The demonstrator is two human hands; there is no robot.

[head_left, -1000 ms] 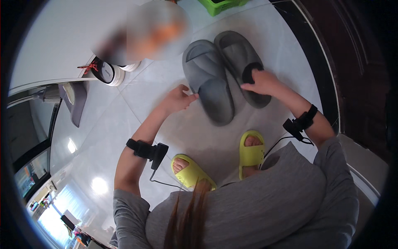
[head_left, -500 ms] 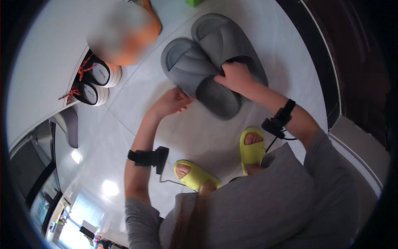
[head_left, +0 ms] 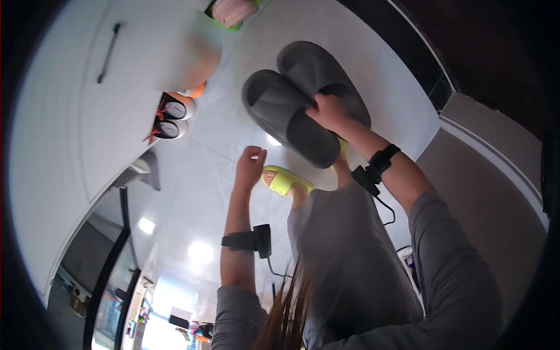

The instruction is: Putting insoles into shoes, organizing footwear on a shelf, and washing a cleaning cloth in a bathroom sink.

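Note:
A pair of dark grey slide slippers (head_left: 274,105) hangs in the air in front of me, side by side with their toes pointing away. My right hand (head_left: 330,112) grips both at their inner edges, its fingers closed over the footbeds. To the left and lower, my left hand (head_left: 250,166) is apart from the slippers, its fingers curled in and nothing visible in them. Yellow-green slides (head_left: 281,182) are on my feet, and the grey pair hides most of the right one.
Dark sneakers with red laces (head_left: 172,119) stand by a white cabinet (head_left: 70,99) on the left. Beside it, nearer me, is a grey shoe (head_left: 150,169). A pink and green item (head_left: 234,11) lies at the far edge. A dark-edged wall runs along the right.
My right hand has lifted the grey slippers off the floor. My left hand has drawn away from them, and my view has shifted with my body.

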